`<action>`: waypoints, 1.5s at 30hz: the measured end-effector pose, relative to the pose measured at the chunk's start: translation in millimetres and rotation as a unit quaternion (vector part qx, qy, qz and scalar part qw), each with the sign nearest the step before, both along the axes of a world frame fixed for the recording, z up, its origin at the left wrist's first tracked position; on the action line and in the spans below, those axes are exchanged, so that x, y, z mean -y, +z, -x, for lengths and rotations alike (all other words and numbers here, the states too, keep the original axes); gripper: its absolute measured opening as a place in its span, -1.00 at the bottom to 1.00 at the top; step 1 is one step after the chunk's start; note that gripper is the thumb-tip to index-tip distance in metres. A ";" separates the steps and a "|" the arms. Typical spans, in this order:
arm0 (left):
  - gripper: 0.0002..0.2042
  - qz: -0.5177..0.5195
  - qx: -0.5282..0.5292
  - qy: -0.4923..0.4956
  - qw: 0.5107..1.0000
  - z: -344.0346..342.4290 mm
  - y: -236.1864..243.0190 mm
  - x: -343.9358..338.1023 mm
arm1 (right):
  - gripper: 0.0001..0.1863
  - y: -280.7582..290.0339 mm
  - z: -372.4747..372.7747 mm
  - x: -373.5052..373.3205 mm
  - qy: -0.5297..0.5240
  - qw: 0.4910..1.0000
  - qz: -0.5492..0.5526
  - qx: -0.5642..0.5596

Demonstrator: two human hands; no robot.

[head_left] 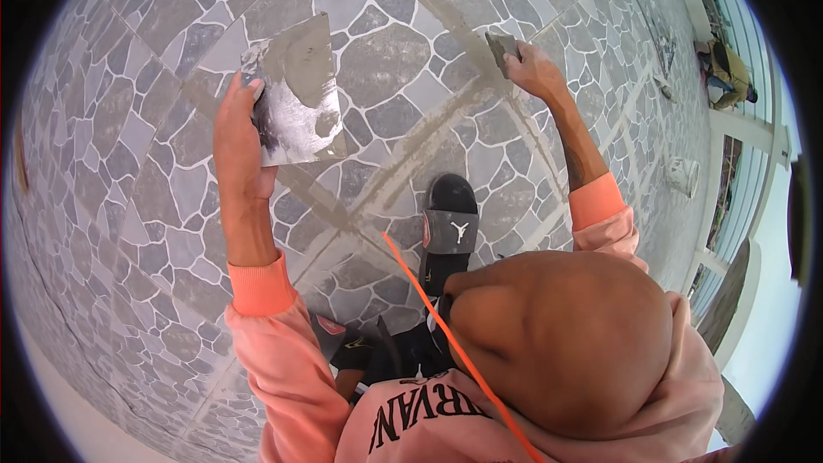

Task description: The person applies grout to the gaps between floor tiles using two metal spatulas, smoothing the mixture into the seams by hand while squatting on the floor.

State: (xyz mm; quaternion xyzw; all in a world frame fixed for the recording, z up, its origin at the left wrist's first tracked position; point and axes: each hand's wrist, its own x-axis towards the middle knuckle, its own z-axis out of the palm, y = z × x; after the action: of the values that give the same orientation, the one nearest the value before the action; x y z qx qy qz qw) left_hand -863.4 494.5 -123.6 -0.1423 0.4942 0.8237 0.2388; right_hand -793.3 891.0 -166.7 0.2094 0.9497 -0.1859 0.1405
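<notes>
the left hand (238, 135) grips a metal plate (298, 99) smeared with grey paste (300, 56) — thumb at its edge, the other fingers mostly hidden. the right hand (537, 71) has its fingers closed on a small scraper (500, 50), partly covered by them, at a paste-streaked joint (447, 19) in the stone-patterned floor (386, 60) — whether it touches is hard to tell. far right, a bucket (682, 176) looks blurred; a bent-over person (727, 77) shows too small for detail.
</notes>
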 end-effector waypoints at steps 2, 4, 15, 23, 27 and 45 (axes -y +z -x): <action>-0.59 -0.006 -0.001 0.000 1.000 0.2 -1.8 -2.9 | -0.72 -6.4 -11.5 -16.2 0.010 0.988 -0.156 -0.002; -0.60 -0.010 -0.007 0.003 1.000 1.2 -4.3 -2.8 | -0.72 -32.0 -34.2 -5.6 0.069 0.984 -0.150 -0.067; -0.47 0.063 0.028 0.009 0.998 -3.1 -20.9 -10.6 | -0.58 12.2 -52.7 -20.2 -0.259 0.795 0.547 -0.040; -0.46 0.123 0.063 -0.011 0.990 -11.3 -14.4 -23.5 | -0.44 5.0 -95.1 5.6 -0.333 0.553 0.757 -0.098; -0.45 0.080 0.059 -0.003 0.995 -4.7 -11.7 -31.1 | -0.37 1.1 -97.5 28.4 -0.317 0.479 0.809 -0.125; -0.60 0.087 0.047 -0.086 0.991 -16.6 -9.3 -84.5 | -0.32 7.8 -132.3 68.0 -0.236 0.269 0.928 -0.105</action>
State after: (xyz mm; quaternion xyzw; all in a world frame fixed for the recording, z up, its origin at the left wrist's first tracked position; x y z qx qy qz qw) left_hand -846.8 579.1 -132.9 -0.1587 0.5628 0.7462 0.3182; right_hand -661.0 823.0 -158.9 0.1305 0.0483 -0.9863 0.0888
